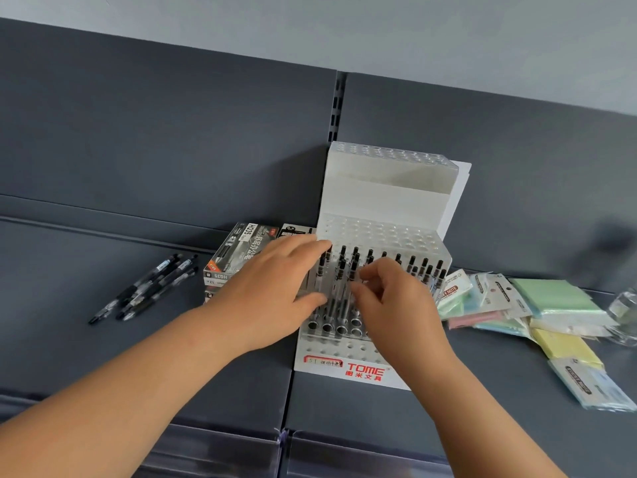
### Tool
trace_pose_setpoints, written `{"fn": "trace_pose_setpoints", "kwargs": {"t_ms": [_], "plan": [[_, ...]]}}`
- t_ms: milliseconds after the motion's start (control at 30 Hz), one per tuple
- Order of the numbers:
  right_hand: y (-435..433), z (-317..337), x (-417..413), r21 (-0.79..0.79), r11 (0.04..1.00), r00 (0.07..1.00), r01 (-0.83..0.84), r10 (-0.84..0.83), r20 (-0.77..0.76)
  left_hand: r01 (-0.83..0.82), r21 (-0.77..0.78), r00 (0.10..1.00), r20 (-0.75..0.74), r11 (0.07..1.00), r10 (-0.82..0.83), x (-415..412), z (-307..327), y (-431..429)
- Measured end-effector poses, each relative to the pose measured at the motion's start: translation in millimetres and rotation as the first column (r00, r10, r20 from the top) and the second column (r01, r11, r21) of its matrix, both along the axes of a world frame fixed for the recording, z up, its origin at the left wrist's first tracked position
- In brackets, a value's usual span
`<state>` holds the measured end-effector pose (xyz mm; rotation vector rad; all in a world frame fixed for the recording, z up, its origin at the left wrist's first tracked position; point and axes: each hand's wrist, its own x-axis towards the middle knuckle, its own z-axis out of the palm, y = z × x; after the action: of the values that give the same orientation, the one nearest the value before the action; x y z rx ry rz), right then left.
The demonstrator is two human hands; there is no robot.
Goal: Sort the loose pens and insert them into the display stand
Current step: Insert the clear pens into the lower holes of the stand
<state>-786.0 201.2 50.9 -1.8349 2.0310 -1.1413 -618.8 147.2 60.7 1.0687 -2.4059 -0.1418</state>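
A white and clear tiered display stand (389,188) with rows of holes stands on the dark shelf, marked TOME on its front lip. Several black-capped pens (425,267) stand upright in its middle tier. My left hand (272,291) lies at the stand's left end, its fingers straight against the leftmost pens and its thumb stretched out below. My right hand (396,305) is over the front rows, with curled fingertips pinching an upright pen (341,288). Several loose black pens (144,288) lie in a bunch on the shelf to the left.
Pen boxes (238,253) are stacked just left of the stand, behind my left hand. Packs of coloured sticky notes (558,305) are spread to the right, with a clear glass object (624,315) at the far right edge. A grey back panel (172,132) rises behind.
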Motion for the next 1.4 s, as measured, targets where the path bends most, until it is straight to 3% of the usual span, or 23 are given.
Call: {"fn": "trace_pose_setpoints", "kwargs": {"t_ms": [67,167,400,667,900,1233,1400], "plan": [[3.0,4.5,0.4,-0.010,1.000,0.999,0.020,-0.021,-0.049,-0.002,0.000,1.000,-0.013,1.000,0.002,-0.3,0.4,-0.2],[4.8,15.8,7.6,-0.176,0.984,0.989,0.036,-0.060,-0.134,-0.014,0.009,1.000,-0.022,1.000,0.014,4.9,0.8,-0.8],[-9.3,17.9,61.3,-0.360,0.929,0.951,-0.084,-0.034,-0.308,-0.145,-0.036,0.989,-0.004,0.989,0.145,59.4,8.7,-17.9],[-43.2,8.3,150.2,-0.222,0.972,0.911,-0.077,-0.022,-0.412,-0.308,-0.009,0.949,0.065,0.951,0.308,170.0,10.1,-50.2],[-68.1,-13.6,215.1,-0.015,0.992,0.914,-0.125,0.110,-0.390,-0.307,0.101,0.948,0.124,0.946,0.294,233.0,-17.2,-83.4],[-120.7,-78.1,259.5,0.359,0.929,0.929,-0.088,0.207,-0.307,-0.272,0.285,0.914,0.375,0.919,0.154,246.8,-91.9,-123.2],[-143.7,-88.2,263.2,0.403,0.910,0.916,-0.098,0.241,-0.322,-0.312,0.253,0.890,0.414,0.916,0.189,242.5,-106.2,-144.2]]}}
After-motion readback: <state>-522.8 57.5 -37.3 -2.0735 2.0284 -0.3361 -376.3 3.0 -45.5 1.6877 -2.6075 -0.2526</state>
